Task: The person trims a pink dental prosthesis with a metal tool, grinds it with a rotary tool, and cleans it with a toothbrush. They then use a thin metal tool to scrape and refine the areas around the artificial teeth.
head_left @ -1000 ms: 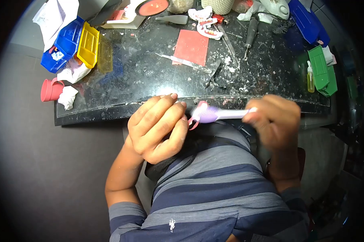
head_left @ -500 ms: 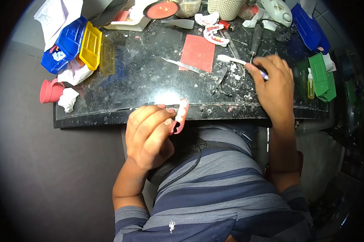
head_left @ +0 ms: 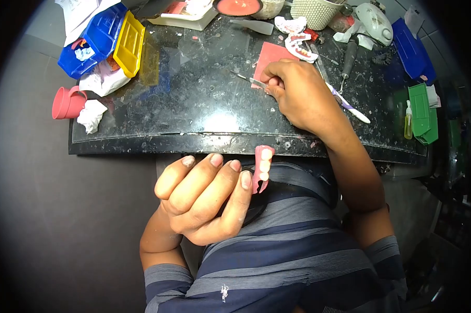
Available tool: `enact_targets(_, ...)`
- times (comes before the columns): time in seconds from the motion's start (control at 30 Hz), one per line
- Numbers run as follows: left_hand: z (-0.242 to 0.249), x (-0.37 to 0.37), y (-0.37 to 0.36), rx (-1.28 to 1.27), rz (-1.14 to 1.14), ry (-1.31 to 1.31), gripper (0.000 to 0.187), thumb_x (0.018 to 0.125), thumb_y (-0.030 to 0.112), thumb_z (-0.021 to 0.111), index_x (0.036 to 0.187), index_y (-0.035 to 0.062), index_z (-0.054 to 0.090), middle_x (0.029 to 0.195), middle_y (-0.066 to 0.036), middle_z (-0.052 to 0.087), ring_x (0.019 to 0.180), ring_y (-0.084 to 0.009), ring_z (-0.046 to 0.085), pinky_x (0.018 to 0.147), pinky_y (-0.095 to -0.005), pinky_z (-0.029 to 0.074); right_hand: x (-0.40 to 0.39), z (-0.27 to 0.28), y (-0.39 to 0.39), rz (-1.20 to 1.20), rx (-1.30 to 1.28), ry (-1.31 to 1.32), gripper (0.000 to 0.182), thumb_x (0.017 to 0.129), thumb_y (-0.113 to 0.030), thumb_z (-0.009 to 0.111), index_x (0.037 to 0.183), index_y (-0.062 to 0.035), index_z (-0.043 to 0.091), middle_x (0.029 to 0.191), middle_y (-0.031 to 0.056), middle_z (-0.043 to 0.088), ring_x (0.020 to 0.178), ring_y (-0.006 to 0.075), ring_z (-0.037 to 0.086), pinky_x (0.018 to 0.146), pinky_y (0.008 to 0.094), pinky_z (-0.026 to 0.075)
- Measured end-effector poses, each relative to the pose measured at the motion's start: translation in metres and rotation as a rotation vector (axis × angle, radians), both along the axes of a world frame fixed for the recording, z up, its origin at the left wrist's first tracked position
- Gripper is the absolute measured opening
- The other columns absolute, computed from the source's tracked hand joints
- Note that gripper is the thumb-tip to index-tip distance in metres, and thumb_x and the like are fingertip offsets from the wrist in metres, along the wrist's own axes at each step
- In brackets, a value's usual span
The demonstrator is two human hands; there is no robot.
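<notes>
A partial denture (head_left: 262, 167), pink with several white teeth, is pinched at the fingertips of my left hand (head_left: 207, 195), in front of the table edge. My right hand (head_left: 303, 96) reaches over the table, thumb and fingers closed on the handle of a scalpel (head_left: 244, 77) whose blade points left. Under that hand lies a pink wax sheet (head_left: 274, 52), partly covered. To the right of the wrist a white and purple toothbrush (head_left: 353, 109) rests on the table, its head hidden behind my hand. Plaster models with teeth (head_left: 300, 48) lie beyond.
Along the back stand a white tray (head_left: 186, 20), a dish of pink material (head_left: 238, 6) and a woven basket (head_left: 316, 14). A handpiece (head_left: 349, 57) lies at right, near a green bin (head_left: 420, 112). Blue and yellow bins (head_left: 128, 44) and a pink mug (head_left: 67, 103) are at left.
My right hand has put the toothbrush down on the table, moved left and taken hold of the scalpel. My left hand has come closer to me with the denture.
</notes>
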State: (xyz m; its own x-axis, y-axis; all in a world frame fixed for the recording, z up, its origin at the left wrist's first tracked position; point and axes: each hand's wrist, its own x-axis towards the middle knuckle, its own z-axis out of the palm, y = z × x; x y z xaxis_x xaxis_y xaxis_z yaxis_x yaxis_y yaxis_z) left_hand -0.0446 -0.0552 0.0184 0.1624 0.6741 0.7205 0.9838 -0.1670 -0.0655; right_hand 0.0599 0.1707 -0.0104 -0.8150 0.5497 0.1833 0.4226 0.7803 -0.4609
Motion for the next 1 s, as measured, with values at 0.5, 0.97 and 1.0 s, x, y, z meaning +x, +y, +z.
enact_targets(0.5,0.0,0.007,-0.001,0.115,0.09,0.024,0.021,0.082,0.014,0.073,0.099,0.0198,0.062,0.098,0.006,0.065,0.096,-0.0133,0.057,0.088,-0.0346,0.041,0.039,0.052,-0.039,0.086,-0.845,0.824,0.013,0.097,-0.005,0.055,0.107,0.002,0.055,0.092,0.0018,0.058,0.083,0.0051,0.054,0.074,0.0224,0.046)
enact_targets(0.97,0.005,0.017,0.024,-0.219,-0.438,-1.548,0.035,0.091,0.022,0.057,0.108,-0.0089,0.063,0.106,-0.017,0.063,0.088,-0.0207,0.062,0.081,-0.0342,0.05,0.072,0.051,-0.064,0.206,-1.215,0.382,0.009,0.092,-0.003,0.064,0.088,0.0041,0.062,0.079,0.0,0.06,0.074,0.0017,0.053,0.063,0.0186,0.043)
enact_targets(1.0,0.004,0.013,0.028,-0.303,-0.469,-1.635,0.023,0.09,0.008,0.06,0.106,-0.0089,0.063,0.105,-0.017,0.063,0.087,-0.0174,0.064,0.079,-0.0305,0.051,0.072,0.05,-0.065,0.208,-1.218,0.382,0.009,0.092,-0.003,0.064,0.088,0.0041,0.062,0.079,0.0,0.06,0.074,0.0017,0.053,0.063,0.0186,0.043)
